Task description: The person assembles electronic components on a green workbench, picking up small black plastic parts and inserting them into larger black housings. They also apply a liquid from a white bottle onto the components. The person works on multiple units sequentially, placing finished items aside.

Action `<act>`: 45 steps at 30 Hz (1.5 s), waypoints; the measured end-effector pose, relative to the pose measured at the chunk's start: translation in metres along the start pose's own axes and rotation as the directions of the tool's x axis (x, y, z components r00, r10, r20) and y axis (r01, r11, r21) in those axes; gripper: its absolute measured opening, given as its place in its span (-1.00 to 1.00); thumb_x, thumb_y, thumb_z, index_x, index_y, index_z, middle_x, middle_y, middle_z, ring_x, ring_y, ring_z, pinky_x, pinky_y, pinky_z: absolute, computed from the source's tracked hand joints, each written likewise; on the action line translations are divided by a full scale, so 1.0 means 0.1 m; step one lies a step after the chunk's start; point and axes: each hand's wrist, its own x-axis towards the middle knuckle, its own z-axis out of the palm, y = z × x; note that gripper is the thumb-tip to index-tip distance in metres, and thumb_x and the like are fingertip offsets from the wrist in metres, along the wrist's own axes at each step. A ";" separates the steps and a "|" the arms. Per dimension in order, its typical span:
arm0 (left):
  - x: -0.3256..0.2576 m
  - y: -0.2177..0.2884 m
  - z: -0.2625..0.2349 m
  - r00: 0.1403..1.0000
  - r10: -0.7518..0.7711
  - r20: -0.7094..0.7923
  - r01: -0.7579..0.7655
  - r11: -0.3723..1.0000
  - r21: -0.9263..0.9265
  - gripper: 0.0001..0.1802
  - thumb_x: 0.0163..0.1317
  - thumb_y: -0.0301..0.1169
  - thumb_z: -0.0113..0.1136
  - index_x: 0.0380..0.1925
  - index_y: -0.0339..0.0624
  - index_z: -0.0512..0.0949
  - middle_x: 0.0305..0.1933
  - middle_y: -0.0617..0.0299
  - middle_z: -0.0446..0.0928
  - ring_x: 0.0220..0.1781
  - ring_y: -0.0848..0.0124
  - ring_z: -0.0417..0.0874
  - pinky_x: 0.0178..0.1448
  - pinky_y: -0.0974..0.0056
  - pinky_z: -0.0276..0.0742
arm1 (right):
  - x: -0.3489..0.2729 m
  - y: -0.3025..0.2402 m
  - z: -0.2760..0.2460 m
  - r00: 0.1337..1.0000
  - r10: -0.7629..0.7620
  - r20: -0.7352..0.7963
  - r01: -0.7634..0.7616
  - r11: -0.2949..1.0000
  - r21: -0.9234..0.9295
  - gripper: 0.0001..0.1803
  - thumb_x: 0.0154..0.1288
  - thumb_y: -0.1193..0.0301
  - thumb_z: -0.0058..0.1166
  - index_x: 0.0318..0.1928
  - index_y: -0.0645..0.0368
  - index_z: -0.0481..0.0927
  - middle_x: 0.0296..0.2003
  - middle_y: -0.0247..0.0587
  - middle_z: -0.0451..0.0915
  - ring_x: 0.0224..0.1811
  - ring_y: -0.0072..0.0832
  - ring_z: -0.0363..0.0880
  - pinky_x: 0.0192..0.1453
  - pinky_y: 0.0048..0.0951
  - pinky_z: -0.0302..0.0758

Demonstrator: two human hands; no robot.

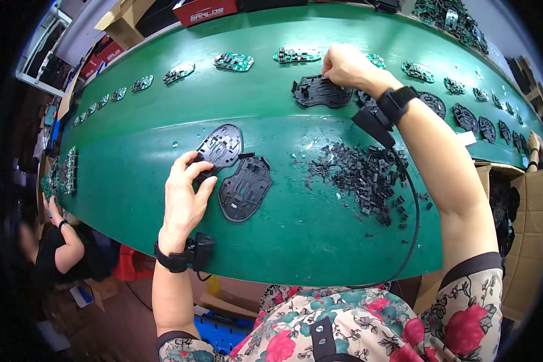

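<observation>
Resting at the near left edge of a black plastic shell [223, 143] on the table [283, 253], the left hand [184, 196] has its thumb and fingers parted; whether they squeeze the rim cannot be told. A second shell [245, 189] lies just beside the first, on its right. Farther off, the right hand [346, 66] bends its fingers down, bunched, onto the far edge of a third shell [321, 93], the fingertips too hidden to show what they pinch. These shells look thin, light and stiff, likely smooth enough to slide on the green surface, and their small ribs and clips could snap if bent; the outer rim seems the best hold, with a fingertip steadying the middle. At the right, an open cardboard box [536, 241] holds dark pieces, hard to make out. Beyond the far edge stands a red box [205, 11], contents unseen.
</observation>
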 end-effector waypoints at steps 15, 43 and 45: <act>1.35 0.10 0.33 0.918 0.324 0.228 -0.301 0.945 -0.127 -0.75 0.00 -0.49 0.30 -0.24 -0.22 0.63 0.05 0.06 0.54 0.09 0.13 0.56 0.24 0.19 0.44 | -1.32 -0.82 -0.02 0.954 -0.279 -0.113 0.301 0.890 0.343 -0.89 0.04 0.43 0.23 -0.44 0.21 0.66 -0.44 0.01 0.59 -0.28 -0.05 0.59 -0.16 -0.13 0.50; 0.88 0.93 0.07 0.908 0.304 0.288 -0.050 0.760 -0.647 -0.79 0.18 -0.47 0.30 -0.18 -0.30 0.64 -0.27 0.29 0.64 -0.22 0.56 0.58 -0.09 0.40 0.52 | -1.29 -1.11 -0.32 0.995 0.003 -0.104 0.064 0.762 0.645 -0.88 0.22 0.62 0.03 -0.21 0.37 0.52 -0.44 0.08 0.62 -0.39 -0.12 0.65 -0.25 -0.27 0.56; 0.86 0.96 0.12 0.933 0.239 0.270 -0.011 0.767 -0.641 -0.81 0.18 -0.47 0.30 -0.22 -0.31 0.64 -0.31 0.29 0.64 -0.26 0.56 0.59 -0.12 0.40 0.53 | -1.28 -1.13 -0.29 0.990 0.012 -0.140 0.083 0.751 0.655 -0.87 0.24 0.62 0.01 -0.19 0.39 0.49 -0.44 0.08 0.62 -0.39 -0.14 0.66 -0.25 -0.28 0.56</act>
